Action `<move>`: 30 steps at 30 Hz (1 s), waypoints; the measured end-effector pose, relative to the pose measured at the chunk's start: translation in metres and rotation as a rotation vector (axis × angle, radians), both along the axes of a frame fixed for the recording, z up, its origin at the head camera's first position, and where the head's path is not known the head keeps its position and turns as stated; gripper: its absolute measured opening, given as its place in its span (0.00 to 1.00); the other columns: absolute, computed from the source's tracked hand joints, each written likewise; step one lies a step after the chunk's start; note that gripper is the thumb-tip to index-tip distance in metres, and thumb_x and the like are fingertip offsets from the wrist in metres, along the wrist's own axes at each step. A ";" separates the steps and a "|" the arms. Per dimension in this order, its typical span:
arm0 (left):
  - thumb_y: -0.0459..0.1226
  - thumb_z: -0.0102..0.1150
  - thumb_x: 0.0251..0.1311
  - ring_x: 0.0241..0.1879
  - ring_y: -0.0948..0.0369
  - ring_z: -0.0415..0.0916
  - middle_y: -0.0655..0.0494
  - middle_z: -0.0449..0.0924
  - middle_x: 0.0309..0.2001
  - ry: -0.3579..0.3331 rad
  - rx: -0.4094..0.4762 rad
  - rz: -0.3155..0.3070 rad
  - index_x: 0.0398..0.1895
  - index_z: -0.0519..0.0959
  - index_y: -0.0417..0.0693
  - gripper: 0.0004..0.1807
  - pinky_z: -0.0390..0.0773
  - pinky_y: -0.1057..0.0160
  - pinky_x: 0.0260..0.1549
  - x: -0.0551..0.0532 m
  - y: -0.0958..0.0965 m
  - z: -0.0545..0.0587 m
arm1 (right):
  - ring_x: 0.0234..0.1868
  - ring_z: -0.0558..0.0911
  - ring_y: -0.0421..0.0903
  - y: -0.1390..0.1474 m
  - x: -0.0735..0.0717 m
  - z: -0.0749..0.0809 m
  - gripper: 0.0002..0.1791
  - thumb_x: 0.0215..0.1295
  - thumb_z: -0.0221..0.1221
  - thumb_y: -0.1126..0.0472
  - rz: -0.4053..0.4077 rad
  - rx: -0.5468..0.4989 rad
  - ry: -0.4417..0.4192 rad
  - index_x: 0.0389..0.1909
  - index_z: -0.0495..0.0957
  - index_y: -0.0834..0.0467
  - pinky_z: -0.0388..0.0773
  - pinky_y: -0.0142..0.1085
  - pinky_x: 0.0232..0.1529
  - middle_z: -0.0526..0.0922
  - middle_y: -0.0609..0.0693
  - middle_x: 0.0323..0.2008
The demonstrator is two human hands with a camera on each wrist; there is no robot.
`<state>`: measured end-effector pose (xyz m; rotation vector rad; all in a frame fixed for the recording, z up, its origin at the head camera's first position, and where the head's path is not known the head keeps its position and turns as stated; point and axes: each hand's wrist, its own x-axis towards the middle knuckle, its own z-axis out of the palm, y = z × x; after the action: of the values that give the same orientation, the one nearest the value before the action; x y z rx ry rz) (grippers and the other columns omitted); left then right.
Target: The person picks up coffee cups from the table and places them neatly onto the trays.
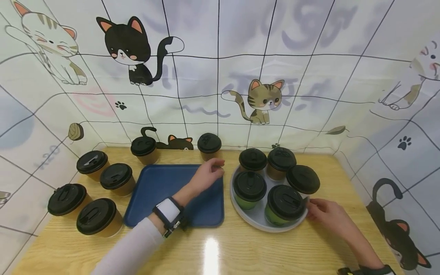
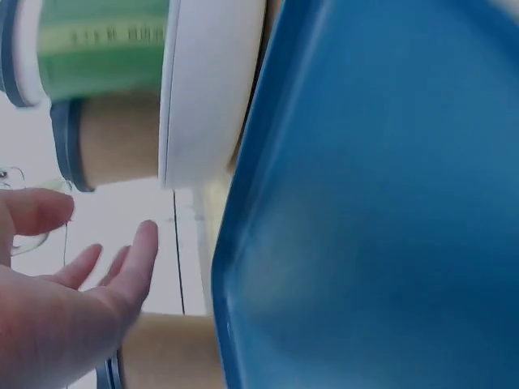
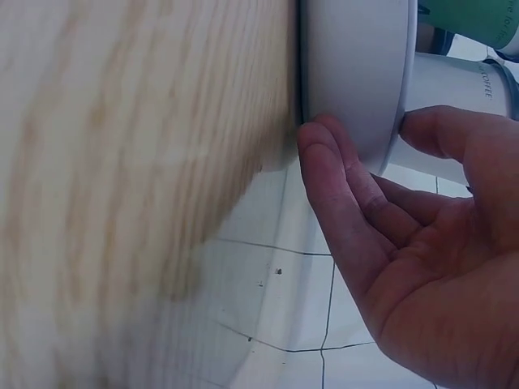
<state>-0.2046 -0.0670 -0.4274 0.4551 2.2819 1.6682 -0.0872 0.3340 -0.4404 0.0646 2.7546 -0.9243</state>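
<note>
Cups [image 1: 285, 202] crowd the round tray [image 1: 258, 217] toward the bench's [image 1: 247, 254] right edge. The right hand [image 1: 330, 215] pinches that tray's rim; the left hand [image 1: 207, 175], relaxed and empty, is near the blue tray's [image 1: 161, 191] far right corner. Best support both sides level, lest cups slide.

Booth-like spot, wider room type unclear
Cat-print backdrop [image 1: 201, 82] along far, left and right sides of wood-grain worktop [image 1: 261, 254].

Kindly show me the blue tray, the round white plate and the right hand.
Blue tray [image 1: 163, 185]: head view, flat inner surface.
Round white plate [image 3: 357, 77]: right wrist view, outer wall.
Right hand [image 1: 329, 215]: head view, its middle.
</note>
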 end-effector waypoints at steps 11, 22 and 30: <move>0.31 0.50 0.74 0.66 0.38 0.72 0.28 0.62 0.73 -0.195 -0.016 -0.166 0.77 0.54 0.25 0.34 0.82 0.54 0.54 0.039 -0.003 -0.006 | 0.35 0.88 0.46 -0.003 0.005 0.006 0.27 0.83 0.49 0.55 -0.013 -0.192 -0.009 0.61 0.75 0.77 0.85 0.34 0.36 0.88 0.53 0.35; 0.34 0.54 0.73 0.62 0.47 0.79 0.39 0.75 0.67 -0.109 -0.059 -0.177 0.74 0.66 0.31 0.29 0.76 0.48 0.62 0.048 0.010 -0.014 | 0.32 0.86 0.46 -0.010 0.005 0.002 0.23 0.81 0.48 0.63 0.001 -0.188 -0.010 0.63 0.70 0.81 0.85 0.35 0.33 0.86 0.53 0.32; 0.32 0.57 0.70 0.64 0.45 0.76 0.39 0.71 0.71 -0.148 -0.017 -0.154 0.75 0.65 0.32 0.32 0.74 0.47 0.64 0.051 0.018 -0.010 | 0.33 0.86 0.46 -0.003 -0.001 -0.001 0.25 0.83 0.44 0.62 -0.017 -0.134 0.037 0.66 0.68 0.80 0.85 0.35 0.34 0.87 0.53 0.32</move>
<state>-0.1531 -0.0491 -0.4377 0.4748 2.0978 1.5529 -0.0880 0.3306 -0.4410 0.0474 2.7216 -1.1228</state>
